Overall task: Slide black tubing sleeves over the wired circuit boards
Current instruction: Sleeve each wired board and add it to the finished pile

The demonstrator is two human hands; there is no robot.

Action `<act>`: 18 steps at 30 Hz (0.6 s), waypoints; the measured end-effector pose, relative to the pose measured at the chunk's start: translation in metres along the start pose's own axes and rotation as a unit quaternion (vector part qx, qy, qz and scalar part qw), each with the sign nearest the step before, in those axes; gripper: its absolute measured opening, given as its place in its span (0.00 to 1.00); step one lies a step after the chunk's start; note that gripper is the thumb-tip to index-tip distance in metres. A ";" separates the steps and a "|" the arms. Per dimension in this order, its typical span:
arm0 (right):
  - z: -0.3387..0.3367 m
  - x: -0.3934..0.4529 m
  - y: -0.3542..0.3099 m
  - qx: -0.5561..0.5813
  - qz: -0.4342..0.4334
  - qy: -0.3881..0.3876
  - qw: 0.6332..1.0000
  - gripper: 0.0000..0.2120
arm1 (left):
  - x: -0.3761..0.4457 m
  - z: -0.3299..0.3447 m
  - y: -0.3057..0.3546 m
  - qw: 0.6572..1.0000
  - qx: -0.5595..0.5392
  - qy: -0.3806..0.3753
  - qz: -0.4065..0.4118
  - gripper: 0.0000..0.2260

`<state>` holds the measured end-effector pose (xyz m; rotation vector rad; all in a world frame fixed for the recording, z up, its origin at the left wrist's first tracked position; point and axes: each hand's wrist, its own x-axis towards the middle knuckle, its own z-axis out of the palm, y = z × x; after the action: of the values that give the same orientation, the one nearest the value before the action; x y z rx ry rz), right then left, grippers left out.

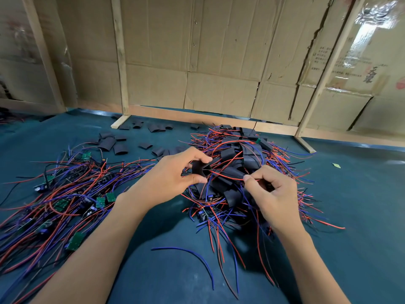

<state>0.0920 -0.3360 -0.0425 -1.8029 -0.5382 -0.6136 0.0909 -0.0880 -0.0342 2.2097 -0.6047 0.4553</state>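
Note:
My left hand point(175, 172) pinches a short black tubing sleeve point(199, 168) between thumb and fingers, its open mouth facing right. My right hand point(272, 189) grips a wired circuit board, mostly hidden in my fingers, and pinches its red wires point(228, 177), whose ends reach into the sleeve's mouth. Both hands hover over a heap of sleeved boards point(243, 159) with red and blue wires. A pile of bare green boards with wires point(65, 194) lies at the left.
Loose black sleeves point(119, 148) are scattered on the teal table point(350, 216) behind the left pile. A stray blue wire point(192, 257) lies near the front. Cardboard walls on wooden frames point(119, 62) close off the back of the table.

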 end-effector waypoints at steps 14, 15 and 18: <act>0.011 -0.004 0.003 -0.078 -0.131 -0.061 0.986 0.05 | 0.001 0.007 0.010 0.972 0.220 0.041 0.071 0.16; 0.011 -0.004 0.004 -0.085 -0.133 -0.070 0.985 0.05 | 0.001 0.008 0.011 0.972 0.218 0.037 0.077 0.16; 0.014 -0.003 0.003 -0.117 -0.128 -0.090 0.981 0.07 | 0.002 0.012 0.018 0.973 0.203 0.021 0.103 0.15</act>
<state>0.0936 -0.3243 -0.0507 -2.0411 -0.8604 -0.7157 0.0835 -0.1082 -0.0298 2.5229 -0.7780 0.7914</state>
